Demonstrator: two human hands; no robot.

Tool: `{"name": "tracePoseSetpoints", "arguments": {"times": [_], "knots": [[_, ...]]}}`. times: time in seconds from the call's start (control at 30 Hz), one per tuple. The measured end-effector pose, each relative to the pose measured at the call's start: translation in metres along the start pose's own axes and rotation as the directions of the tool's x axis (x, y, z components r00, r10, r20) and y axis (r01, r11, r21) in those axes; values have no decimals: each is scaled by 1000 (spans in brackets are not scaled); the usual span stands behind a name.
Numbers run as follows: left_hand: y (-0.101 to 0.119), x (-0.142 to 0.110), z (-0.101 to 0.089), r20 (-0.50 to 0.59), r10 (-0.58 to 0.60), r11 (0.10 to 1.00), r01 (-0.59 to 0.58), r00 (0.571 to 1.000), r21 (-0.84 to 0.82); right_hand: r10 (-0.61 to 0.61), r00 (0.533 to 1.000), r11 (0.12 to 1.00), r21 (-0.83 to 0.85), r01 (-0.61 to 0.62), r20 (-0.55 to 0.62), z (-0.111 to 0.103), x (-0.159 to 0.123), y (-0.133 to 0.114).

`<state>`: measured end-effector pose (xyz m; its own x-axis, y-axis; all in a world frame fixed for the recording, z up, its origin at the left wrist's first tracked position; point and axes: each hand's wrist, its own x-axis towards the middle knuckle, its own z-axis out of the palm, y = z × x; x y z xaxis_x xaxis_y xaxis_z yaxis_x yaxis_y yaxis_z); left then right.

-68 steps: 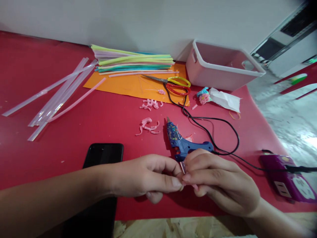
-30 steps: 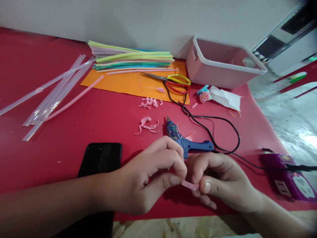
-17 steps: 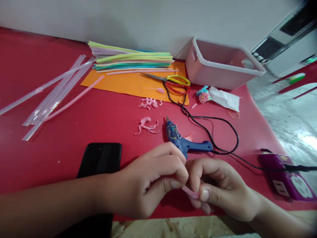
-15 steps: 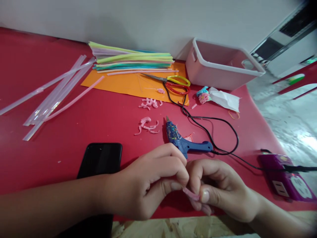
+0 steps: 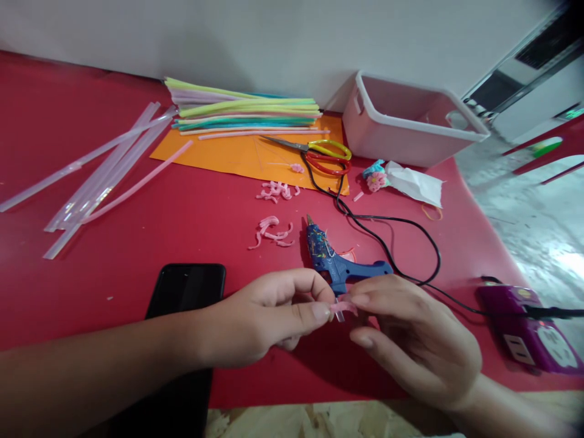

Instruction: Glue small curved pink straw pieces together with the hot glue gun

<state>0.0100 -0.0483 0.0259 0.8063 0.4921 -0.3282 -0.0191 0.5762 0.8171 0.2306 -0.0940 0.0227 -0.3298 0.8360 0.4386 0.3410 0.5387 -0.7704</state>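
My left hand [image 5: 269, 316] pinches a small pink straw piece [image 5: 341, 308] between thumb and forefinger, low over the red table [image 5: 182, 225]. My right hand [image 5: 415, 337] meets it from the right, the forefinger tip touching the same pink piece, the thumb held a little apart below. Just behind both hands lies a blue glue gun [image 5: 340, 261] on its side, nozzle pointing away. Curled pink straw cuttings [image 5: 272, 231] lie left of the gun, with more cuttings [image 5: 277, 191] beyond.
A black phone [image 5: 185, 298] lies under my left forearm. Clear glue sticks [image 5: 95, 176] lie at left. Coloured straws [image 5: 246, 112], orange paper [image 5: 237, 155], scissors [image 5: 319, 152] and a white bin [image 5: 406, 118] stand at the back. A black cord [image 5: 410, 243] runs to a purple power strip [image 5: 529, 328].
Both hands rose slightly toward the glue gun. My right hand loosened from a curled pinch; its forefinger now lies on top of the pink piece, which my left hand still pinches.
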Motion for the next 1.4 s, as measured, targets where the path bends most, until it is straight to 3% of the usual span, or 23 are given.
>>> {"name": "tracePoseSetpoints", "arguments": {"times": [0.13, 0.4, 0.5, 0.57, 0.63, 0.73, 0.8, 0.87, 1.03, 1.13, 1.23, 1.33, 1.4], "knots": [[0, 1, -1, 58, -118, 993, 119, 991, -22, -63, 996, 995, -70, 67, 70, -2, 3, 1], [0, 1, -2, 101, -146, 989, 145, 984, 24, -56, 988, 998, 33, 52, 143, 0, 7, 3], [-4, 3, -2, 43, -78, 997, 79, 996, -21, -32, 994, 999, -15, 34, 101, -5, 4, 7], [-7, 6, -4, -89, 54, 994, -62, 995, -87, -9, 999, 989, -148, 15, 47, -10, 3, 11], [-10, 8, -6, -273, 201, 964, -240, 941, -116, 28, 999, 932, -363, -14, 33, -15, 2, 17], [-10, 11, -9, -482, 326, 913, -403, 813, -63, 150, 983, 804, -591, -58, 107, -19, 3, 26], [-8, 11, -9, -539, 344, 904, -427, 769, -32, 223, 962, 756, -651, -68, 158, -18, 3, 32], [-7, 12, -8, -552, 341, 906, -422, 761, -22, 247, 954, 733, -676, -72, 167, -16, 4, 36], [-10, 13, -10, -554, 347, 909, -417, 757, 0, 155, 986, 720, -691, -65, 68, -16, 5, 41], [-13, 11, -12, -542, 362, 915, -400, 758, 52, 55, 998, 794, -606, -50, -11, -19, 3, 36], [-14, 9, -13, -519, 398, 911, -393, 757, 125, 38, 999, 901, -430, -50, -36, -21, -1, 28], [-12, 9, -10, -486, 421, 905, -393, 766, 163, -14, 1000, 937, -351, 4, -26, -19, -3, 22], [-11, 9, -9, -464, 392, 918, -371, 795, 139, -44, 999, 941, -335, 41, -3, -16, -1, 20]]}}
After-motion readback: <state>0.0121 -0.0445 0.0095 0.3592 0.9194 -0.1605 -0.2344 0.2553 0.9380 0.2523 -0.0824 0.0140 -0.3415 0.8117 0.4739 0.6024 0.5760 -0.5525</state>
